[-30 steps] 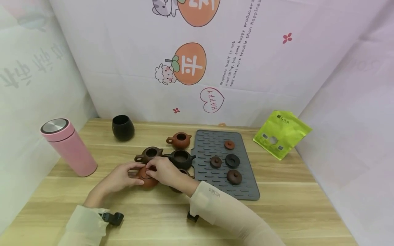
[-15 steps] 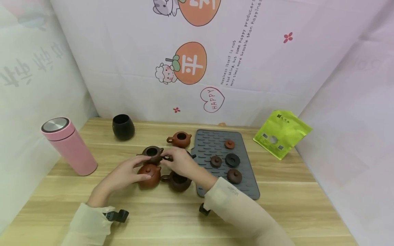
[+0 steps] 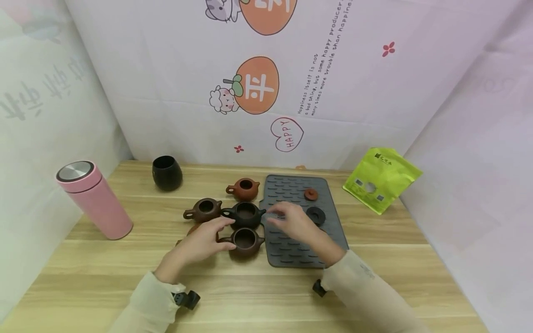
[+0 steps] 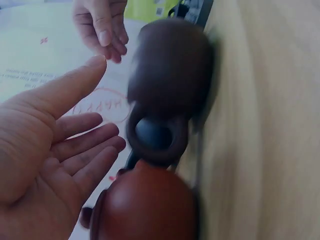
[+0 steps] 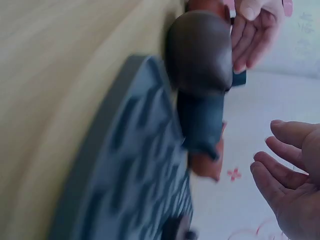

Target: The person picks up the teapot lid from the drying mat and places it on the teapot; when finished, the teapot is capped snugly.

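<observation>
Everything here clusters around the grey mat, so I'll use that as the anchor. Far off to its left there's a pink flask and a black cup, both well clear of the action. Just left of the mat sit the little clay pots, packed really tight: a lidded red teapot mostly hidden under the left hand, a dark brown teapot with no lid touching the mat's left edge, and a black teapot right behind it.

The left hand is loose and flat-fingered, gripping nothing, fingertips by the brown pot's handle. The right hand hovers over the mat, fingers relaxed, also empty, near the black lid.

Risk as I see it: those pots are nearly touching, so a careless sleeve or wrist could knock one into its neighbour and chip a spout. A small lid could also slip from a loose pinch.
</observation>
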Motion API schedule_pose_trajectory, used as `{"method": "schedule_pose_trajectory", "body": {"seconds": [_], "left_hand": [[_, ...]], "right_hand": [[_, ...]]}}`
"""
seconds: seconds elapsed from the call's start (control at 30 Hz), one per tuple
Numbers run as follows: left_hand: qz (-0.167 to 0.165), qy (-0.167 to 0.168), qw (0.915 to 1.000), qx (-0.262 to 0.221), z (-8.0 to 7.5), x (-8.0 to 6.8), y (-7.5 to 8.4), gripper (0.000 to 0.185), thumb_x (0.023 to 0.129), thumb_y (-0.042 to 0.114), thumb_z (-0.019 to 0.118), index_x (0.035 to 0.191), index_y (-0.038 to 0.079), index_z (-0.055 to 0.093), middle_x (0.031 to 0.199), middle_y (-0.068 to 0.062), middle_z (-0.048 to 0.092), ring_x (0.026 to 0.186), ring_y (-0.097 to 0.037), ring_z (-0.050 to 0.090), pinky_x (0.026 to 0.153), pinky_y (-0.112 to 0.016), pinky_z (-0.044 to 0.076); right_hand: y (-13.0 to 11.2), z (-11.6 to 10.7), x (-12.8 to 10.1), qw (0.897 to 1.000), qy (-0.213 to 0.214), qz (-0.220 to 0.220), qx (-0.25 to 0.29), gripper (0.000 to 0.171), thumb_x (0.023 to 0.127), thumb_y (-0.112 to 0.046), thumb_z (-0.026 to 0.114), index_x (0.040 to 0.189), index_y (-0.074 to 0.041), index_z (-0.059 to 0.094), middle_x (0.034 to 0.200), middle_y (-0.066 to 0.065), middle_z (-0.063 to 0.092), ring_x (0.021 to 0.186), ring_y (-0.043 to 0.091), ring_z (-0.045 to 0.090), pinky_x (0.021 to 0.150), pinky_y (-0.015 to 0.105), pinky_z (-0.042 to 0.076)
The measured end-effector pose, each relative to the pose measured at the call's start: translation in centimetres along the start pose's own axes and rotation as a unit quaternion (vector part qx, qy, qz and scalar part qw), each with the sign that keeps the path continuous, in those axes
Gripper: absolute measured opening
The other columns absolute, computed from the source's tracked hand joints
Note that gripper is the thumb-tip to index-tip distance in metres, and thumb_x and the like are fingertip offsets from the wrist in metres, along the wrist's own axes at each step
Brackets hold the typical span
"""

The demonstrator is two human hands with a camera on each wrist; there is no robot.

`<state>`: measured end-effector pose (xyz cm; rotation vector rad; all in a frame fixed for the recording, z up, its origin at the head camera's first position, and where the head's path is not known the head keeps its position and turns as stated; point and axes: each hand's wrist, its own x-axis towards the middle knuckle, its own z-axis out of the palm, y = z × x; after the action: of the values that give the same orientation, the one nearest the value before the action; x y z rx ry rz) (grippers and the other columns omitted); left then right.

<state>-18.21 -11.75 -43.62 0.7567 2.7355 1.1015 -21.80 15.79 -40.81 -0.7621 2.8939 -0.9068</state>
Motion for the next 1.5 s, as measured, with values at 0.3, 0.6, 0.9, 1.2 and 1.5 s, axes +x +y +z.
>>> {"method": "schedule_pose_trajectory", "body": {"seconds": [0.3,0.6,0.9,1.2,1.5], "left_hand": [[-0.006,-0.011,0.9998,0.019,1.6,0.7,0.3,0.067,0.084,0.029,0.079,0.14,0.004,0.052,0.141,-0.015,0.049,0.132,-0.03,0.042,0.106,-0.045,0.036],[-0.001,-0.008,0.9998,0.02,2.3,1.1,0.1,0.065,0.082,0.029,0.081,0.135,0.002,0.056,0.136,-0.014,0.053,0.13,-0.03,0.045,0.105,-0.045,0.038],[0.013,-0.005,0.9997,0.021,2.4,1.0,-0.1,0.061,0.082,0.029,0.081,0.131,0.002,0.059,0.132,-0.013,0.056,0.127,-0.03,0.048,0.103,-0.046,0.039],[-0.004,-0.003,0.9999,0.013,2.3,1.5,-0.2,0.06,0.079,0.028,0.083,0.129,0.003,0.061,0.13,-0.012,0.058,0.124,-0.029,0.05,0.102,-0.044,0.04],[-0.012,-0.004,0.9999,0.011,2.3,1.4,0.0,0.061,0.077,0.028,0.085,0.128,0.004,0.062,0.129,-0.011,0.059,0.123,-0.029,0.051,0.102,-0.045,0.041]], "right_hand": [[5.2,-2.5,-4.4,0.998,0.03,0.051,-0.001,0.022,0.09,-0.013,0.072,0.11,-0.005,0.071,0.112,0.009,0.065,0.1,0.03,0.063,0.083,0.044,0.053],[8.7,-3.7,-6.8,0.996,0.025,0.085,0.008,0.02,0.089,-0.009,0.073,0.106,0.001,0.07,0.109,0.017,0.063,0.099,0.035,0.062,0.082,0.047,0.052],[9.9,-3.5,-7.7,0.99,0.005,0.138,0.002,0.016,0.086,-0.012,0.076,0.1,-0.006,0.073,0.1,0.007,0.067,0.094,0.028,0.064,0.079,0.044,0.053],[9.5,-3.7,-7.4,0.989,0.01,0.149,0.021,0.013,0.088,-0.015,0.075,0.098,-0.008,0.072,0.101,0.006,0.068,0.095,0.028,0.065,0.077,0.043,0.054],[5.7,-3.5,-5.5,0.993,0.01,0.114,0.032,0.015,0.088,-0.02,0.075,0.1,-0.012,0.072,0.098,0.0,0.066,0.09,0.019,0.065,0.071,0.035,0.054]]}}
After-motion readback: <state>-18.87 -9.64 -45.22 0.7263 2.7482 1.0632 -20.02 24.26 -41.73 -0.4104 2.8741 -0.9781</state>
